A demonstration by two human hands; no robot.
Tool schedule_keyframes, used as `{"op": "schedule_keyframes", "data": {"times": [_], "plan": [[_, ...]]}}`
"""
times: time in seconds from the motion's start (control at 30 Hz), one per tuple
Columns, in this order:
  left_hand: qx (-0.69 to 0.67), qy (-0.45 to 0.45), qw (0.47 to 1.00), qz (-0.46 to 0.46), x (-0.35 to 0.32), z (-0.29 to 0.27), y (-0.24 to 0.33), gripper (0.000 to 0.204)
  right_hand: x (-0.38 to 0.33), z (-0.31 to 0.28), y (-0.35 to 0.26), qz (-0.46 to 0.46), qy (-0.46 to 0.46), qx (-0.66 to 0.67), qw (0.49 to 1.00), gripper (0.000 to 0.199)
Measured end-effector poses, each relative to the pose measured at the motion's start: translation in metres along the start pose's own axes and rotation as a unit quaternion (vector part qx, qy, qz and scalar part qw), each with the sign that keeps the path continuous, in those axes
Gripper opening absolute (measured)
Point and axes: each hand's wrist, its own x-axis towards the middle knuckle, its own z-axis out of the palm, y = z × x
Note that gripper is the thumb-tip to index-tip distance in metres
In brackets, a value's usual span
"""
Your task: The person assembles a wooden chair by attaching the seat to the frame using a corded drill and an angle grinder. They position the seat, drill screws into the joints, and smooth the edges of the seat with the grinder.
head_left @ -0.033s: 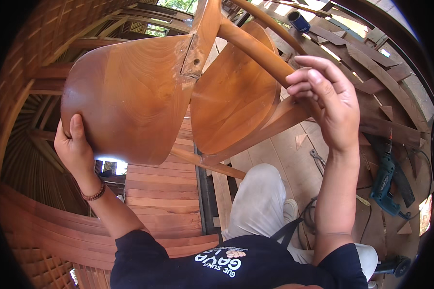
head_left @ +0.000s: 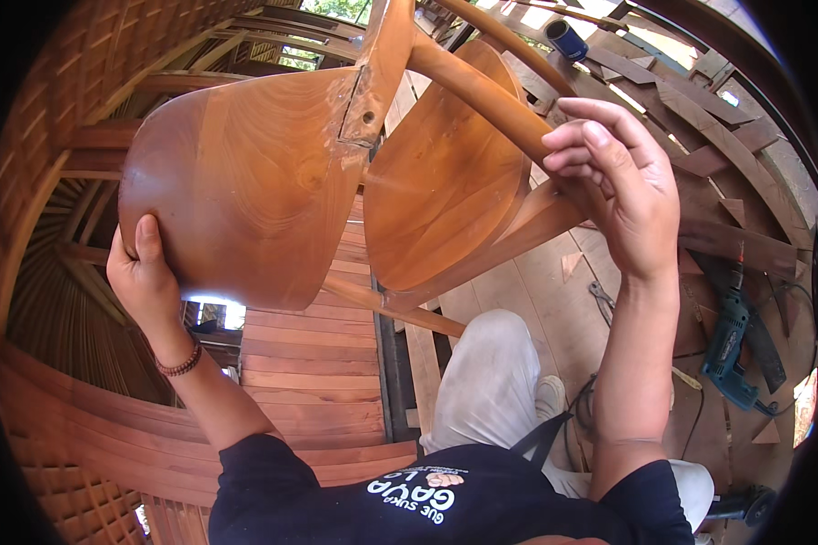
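With the assembled wooden chair (head_left: 336, 182) held aloft, left hand (head_left: 145, 277) fingers clamp its backrest (head_left: 236, 182), right hand (head_left: 623, 191) fingers curl around a leg (head_left: 482, 86); finishing appears pending.

One fisheye camera on the person's head looks steeply down, very near the raised wooden chair (head_left: 273, 182), with the plank floor (head_left: 318, 363) far below; edges bend at the rim.
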Motion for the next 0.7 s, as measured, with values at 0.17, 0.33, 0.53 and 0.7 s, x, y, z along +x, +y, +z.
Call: {"op": "schedule_keyframes", "data": {"times": [0.17, 0.33, 0.53, 0.7], "plan": [[0.051, -0.006, 0.999, -0.017, -0.001, 0.002, -0.009, 0.05, 0.006, 0.0, 0.013, 0.023, 0.015, 0.005, 1.0, 0.027], [0.022, 0.001, 1.0, -0.015, -0.003, 0.007, -0.012, 0.05, 0.002, -0.001, 0.006, -0.004, 0.016, -0.159, 0.987, 0.023], [0.049, 0.001, 0.998, -0.034, 0.008, -0.01, -0.031, 0.05, -0.004, -0.071, -0.023, -0.01, 0.143, -0.263, 0.954, 0.027], [0.082, 0.013, 0.995, -0.062, 0.001, -0.002, -0.047, 0.062, -0.028, -0.209, -0.008, 0.184, 0.112, -0.735, 0.643, 0.04]]}}
